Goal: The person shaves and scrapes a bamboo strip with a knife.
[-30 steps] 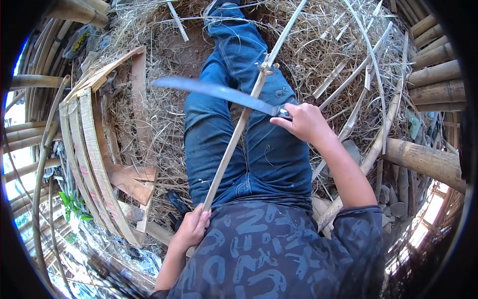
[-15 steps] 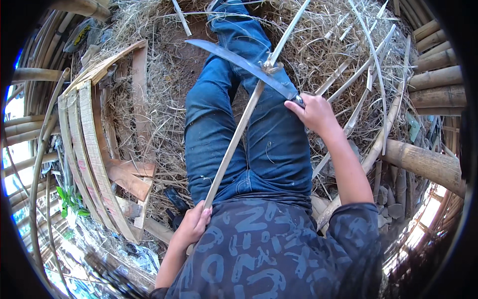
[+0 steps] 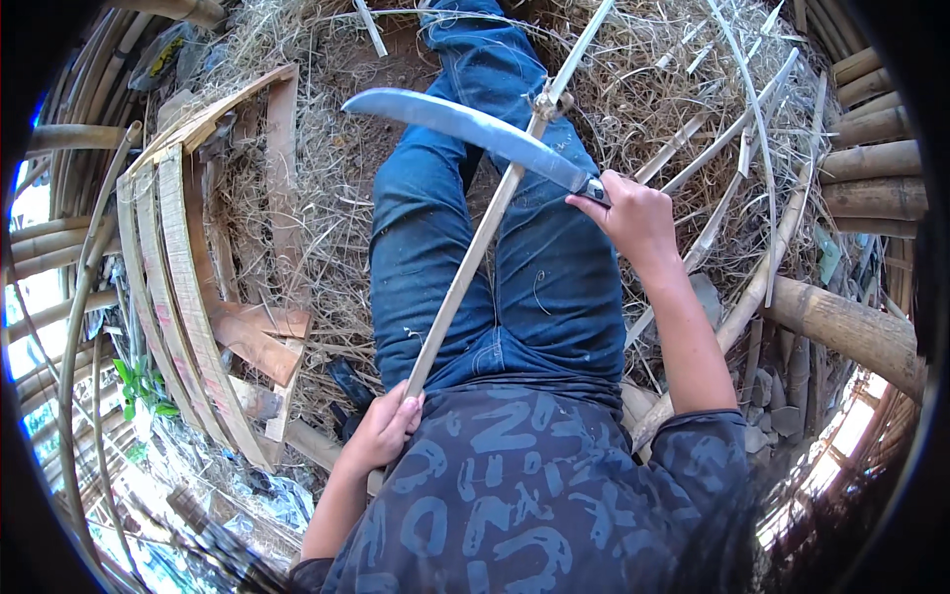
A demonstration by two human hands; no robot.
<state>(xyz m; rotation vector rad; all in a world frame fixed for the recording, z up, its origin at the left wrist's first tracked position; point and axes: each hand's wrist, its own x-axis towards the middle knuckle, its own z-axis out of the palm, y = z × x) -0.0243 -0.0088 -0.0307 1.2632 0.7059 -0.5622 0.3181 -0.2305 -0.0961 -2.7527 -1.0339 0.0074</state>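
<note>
My left hand [image 3: 388, 428] is closed round the near end of a long split bamboo strip [image 3: 462, 282], close to my waist. The strip slants away over my legs, and a knot with curled shavings [image 3: 551, 101] sticks out along it near my right knee. In my right hand [image 3: 636, 216] is the handle of a machete [image 3: 475, 131] with a broad curved blade. The blade points left and lies across the strip just on my side of the knot; whether its edge presses into the strip I cannot tell.
Left of my legs stands a slatted wooden crate [image 3: 183, 287]. Shavings [image 3: 683, 49] cover the ground ahead, with several split strips [image 3: 727, 129] lying at the right. A thick bamboo pole [image 3: 846, 327] juts in from the right, near bamboo walling [image 3: 876, 178].
The machete blade has turned so more of its flat face shows, and its tip has shifted left and slightly nearer. Both hands keep their grips.
</note>
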